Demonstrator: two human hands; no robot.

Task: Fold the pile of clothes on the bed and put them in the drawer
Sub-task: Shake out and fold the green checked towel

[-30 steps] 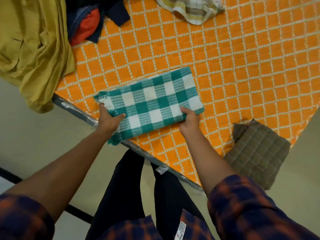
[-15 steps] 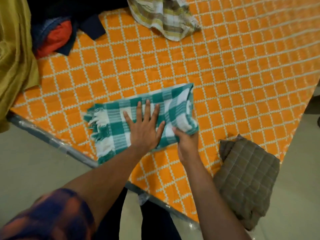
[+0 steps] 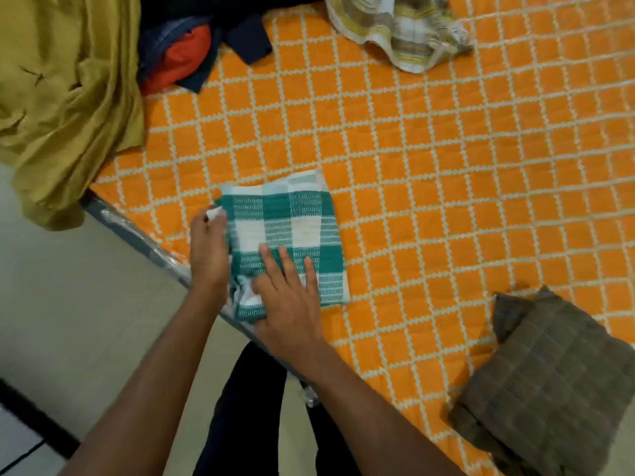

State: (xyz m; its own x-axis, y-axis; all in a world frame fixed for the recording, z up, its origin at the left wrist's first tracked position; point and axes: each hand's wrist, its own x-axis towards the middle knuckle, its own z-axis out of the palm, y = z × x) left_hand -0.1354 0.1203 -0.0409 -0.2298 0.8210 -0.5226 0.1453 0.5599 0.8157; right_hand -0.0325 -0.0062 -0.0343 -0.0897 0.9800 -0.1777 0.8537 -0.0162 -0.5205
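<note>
A green-and-white checked cloth [image 3: 292, 231] lies folded into a small rectangle near the bed's left edge, on the orange quilted bedcover [image 3: 446, 173]. My left hand [image 3: 209, 245] holds the cloth's left side, where white fringe shows at the fingertips. My right hand [image 3: 288, 297] lies flat on the near part of the cloth, fingers straight and spread, pressing it down. A folded brown checked garment [image 3: 549, 383] sits at the bed's near right corner. The drawer is not in view.
An olive-yellow garment [image 3: 65, 97] hangs over the bed's left edge. Dark blue and red clothes [image 3: 185, 53] are heaped at the top left. A crumpled yellow-and-grey plaid cloth [image 3: 398, 25] lies at the top. The metal bed frame [image 3: 137, 231] runs along the pale floor.
The checked cloth has been folded in half to a smaller rectangle. My right hand moved from its right end onto its top; my left hand shifted from its top to its left side.
</note>
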